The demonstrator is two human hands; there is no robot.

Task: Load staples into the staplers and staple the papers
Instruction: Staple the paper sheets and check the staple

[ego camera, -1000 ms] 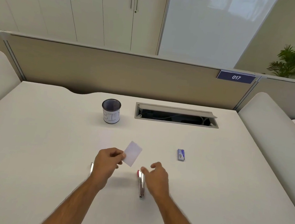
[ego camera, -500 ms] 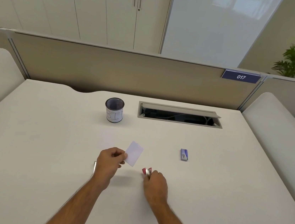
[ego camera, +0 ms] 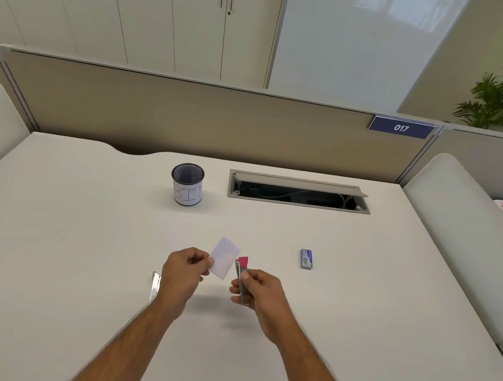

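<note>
Pinching a small white rectangular slip of paper (ego camera: pixel 224 258) at its lower left corner, your left hand (ego camera: pixel 183 272) held it raised above the white desk (ego camera: pixel 47 244), thumb and forefinger pressed together on the sheet and the other fingers curled in. The paper tilted up and to the right, its right edge just beside the pink tip of the slim pink and silver metal stapler (ego camera: pixel 242 279). Your right hand (ego camera: pixel 258 292) was closed around that stapler from the right, thumb on the near side and fingers wrapped behind, so that the pink end pointed up and away from you and the silver body ran down through your grip. The stapler was lifted off the desk; its shadow lay on the surface between your wrists. I could not tell whether the stapler's mouth was open or whether the paper's edge had entered it.

A second silver metal stapler (ego camera: pixel 154 286) lay flat on the desk just left of your left wrist, partly hidden behind it. A small blue and white box of staples (ego camera: pixel 306 258) rested on the desk to the right of your hands, well apart from them. Farther back stood a dark mesh cylindrical cup with a white label reading BIN (ego camera: pixel 187 184), and to its right sat the grey recessed cable hatch (ego camera: pixel 299 193) with its lid raised.
</note>
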